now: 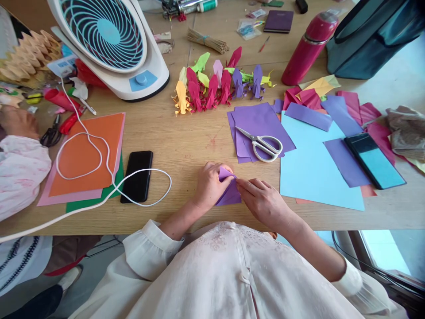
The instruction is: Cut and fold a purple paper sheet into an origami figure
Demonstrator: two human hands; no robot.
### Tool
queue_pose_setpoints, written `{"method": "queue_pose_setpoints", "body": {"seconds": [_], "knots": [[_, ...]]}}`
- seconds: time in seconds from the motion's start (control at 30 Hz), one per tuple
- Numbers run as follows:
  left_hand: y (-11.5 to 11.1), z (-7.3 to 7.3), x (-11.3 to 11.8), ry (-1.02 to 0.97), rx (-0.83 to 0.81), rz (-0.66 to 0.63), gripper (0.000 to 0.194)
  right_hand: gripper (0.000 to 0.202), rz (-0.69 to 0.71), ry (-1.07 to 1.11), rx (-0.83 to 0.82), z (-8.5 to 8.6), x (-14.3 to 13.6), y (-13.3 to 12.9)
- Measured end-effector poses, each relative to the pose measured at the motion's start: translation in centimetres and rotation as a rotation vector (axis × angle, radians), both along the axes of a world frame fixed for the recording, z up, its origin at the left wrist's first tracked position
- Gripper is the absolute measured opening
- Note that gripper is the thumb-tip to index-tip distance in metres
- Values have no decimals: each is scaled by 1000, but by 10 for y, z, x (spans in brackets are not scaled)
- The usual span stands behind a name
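Note:
A small folded sheet of purple paper (229, 196) is between my two hands, close to the table's front edge. My left hand (212, 182) grips its upper left part, the thumb lying on top. Pinched fingers of my right hand (257, 195) meet the paper's right edge. Just beyond my hands, white-handled scissors (265, 147) rest on a stack of purple sheets (265, 116). Farther back stand several folded paper figures (212, 91) in red, purple, green and yellow.
To the left are a fan (109, 33), a white cable (108, 155), a black phone (137, 177) and orange paper (89, 155). Rightward lie light blue paper (312, 168), another phone (375, 159) and a red bottle (308, 48). Another person's sleeve (23, 173) is at far left.

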State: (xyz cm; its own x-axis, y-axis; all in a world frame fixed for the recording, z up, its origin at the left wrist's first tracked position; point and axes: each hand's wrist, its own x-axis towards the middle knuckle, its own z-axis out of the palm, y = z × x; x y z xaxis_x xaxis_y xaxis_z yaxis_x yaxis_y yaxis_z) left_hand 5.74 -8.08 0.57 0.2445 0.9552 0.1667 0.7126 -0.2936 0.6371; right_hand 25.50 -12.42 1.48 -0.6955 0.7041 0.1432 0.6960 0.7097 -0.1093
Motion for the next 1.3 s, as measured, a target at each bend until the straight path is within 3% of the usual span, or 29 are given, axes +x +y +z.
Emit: {"method": "queue_pose_setpoints", "body": {"seconds": [0.57, 0.83, 1.03, 1.3], "knots": [[2, -1, -21, 214, 252, -319, 19, 38, -18, 2, 24, -2, 0, -3], [1, -1, -27, 231, 296, -298, 19, 40, 21, 15, -4, -2, 3, 5], [-2, -3, -32, 176, 202, -224, 20, 42, 63, 32, -20, 0, 1, 14], [-1, -4, -31, 168, 179, -231, 22, 41, 76, 12, -56, 4, -1, 17]]}}
